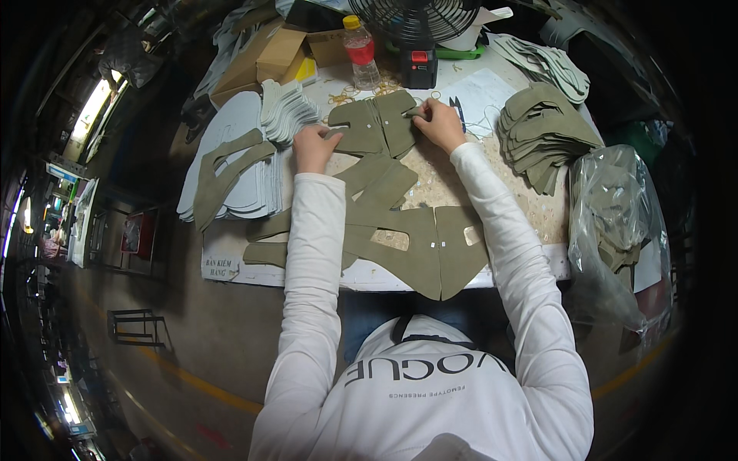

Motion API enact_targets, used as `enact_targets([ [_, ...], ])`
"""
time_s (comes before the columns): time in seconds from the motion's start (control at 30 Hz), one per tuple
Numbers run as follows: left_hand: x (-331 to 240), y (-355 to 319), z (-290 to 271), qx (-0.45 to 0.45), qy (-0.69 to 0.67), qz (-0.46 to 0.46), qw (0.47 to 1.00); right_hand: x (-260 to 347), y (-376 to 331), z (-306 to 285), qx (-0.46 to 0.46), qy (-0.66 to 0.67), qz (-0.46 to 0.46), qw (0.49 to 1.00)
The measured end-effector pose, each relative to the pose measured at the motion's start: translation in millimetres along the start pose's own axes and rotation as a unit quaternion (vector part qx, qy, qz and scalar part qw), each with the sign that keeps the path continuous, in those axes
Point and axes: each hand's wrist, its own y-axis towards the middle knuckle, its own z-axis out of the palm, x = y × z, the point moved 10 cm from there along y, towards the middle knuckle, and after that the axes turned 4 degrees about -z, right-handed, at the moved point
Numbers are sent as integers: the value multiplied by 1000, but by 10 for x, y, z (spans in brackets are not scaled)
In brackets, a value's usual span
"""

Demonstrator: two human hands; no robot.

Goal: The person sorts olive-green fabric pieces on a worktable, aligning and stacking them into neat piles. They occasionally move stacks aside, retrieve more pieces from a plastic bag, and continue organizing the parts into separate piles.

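Observation:
Both hands are at an olive-green cut fabric piece (360,127) near the middle of the table, which has a seam down its centre and small white tags beside it. My left hand (314,148) pinches its left edge between thumb and fingers. At its right edge my right hand (440,125) pinches a narrow flap. Closer to me, a larger olive fabric piece (421,244) with two cut-out openings lies flat, its tip over the table's front edge. More olive pieces (382,181) lie overlapped between the two, partly hidden by my left forearm.
Grey panels (240,173) are stacked at left under an olive strip (223,178). Olive pieces (538,127) fan out at right, beside a clear plastic bag (615,207). Behind stand a bottle (361,58), a black fan (411,19) and a cardboard box (269,58); scissors (457,110) lie near my right hand.

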Motion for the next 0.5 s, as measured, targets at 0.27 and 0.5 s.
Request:
enact_targets([
  [0.27,-27,-5,-145,-6,83,-32,996,559,27,-370,-74,149,-140,976],
  [0.5,132,20,129,-73,-369,-154,914,689,-634,-1414,27,421,-51,905],
])
